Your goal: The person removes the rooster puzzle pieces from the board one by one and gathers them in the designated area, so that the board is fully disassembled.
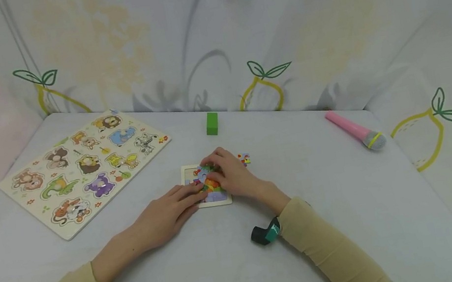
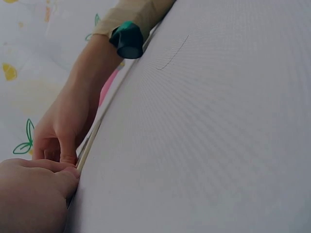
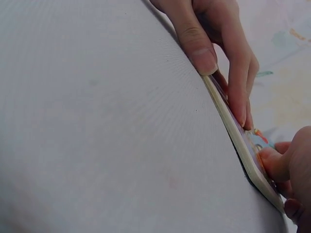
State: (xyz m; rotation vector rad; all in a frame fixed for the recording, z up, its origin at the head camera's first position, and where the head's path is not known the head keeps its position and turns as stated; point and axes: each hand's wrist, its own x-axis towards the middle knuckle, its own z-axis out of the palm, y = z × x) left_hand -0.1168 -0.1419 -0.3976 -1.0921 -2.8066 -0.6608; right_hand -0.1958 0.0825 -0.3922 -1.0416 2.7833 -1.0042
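Through my remote feed, I see a left hand (image 1: 168,215), fingers extended, resting on a small framed jigsaw (image 1: 215,203) mid-table; a right hand (image 1: 235,175) pinches a puzzle piece (image 1: 203,174) over it. Farther off: a pink microphone (image 1: 351,129), then a green block (image 1: 211,124).

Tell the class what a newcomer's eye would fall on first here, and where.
Probably the left hand and right hand, meeting over a small puzzle mid-table. Next, likely the big animal board on the left and the pink microphone on the right. The bright green block near the back edge also stands out.
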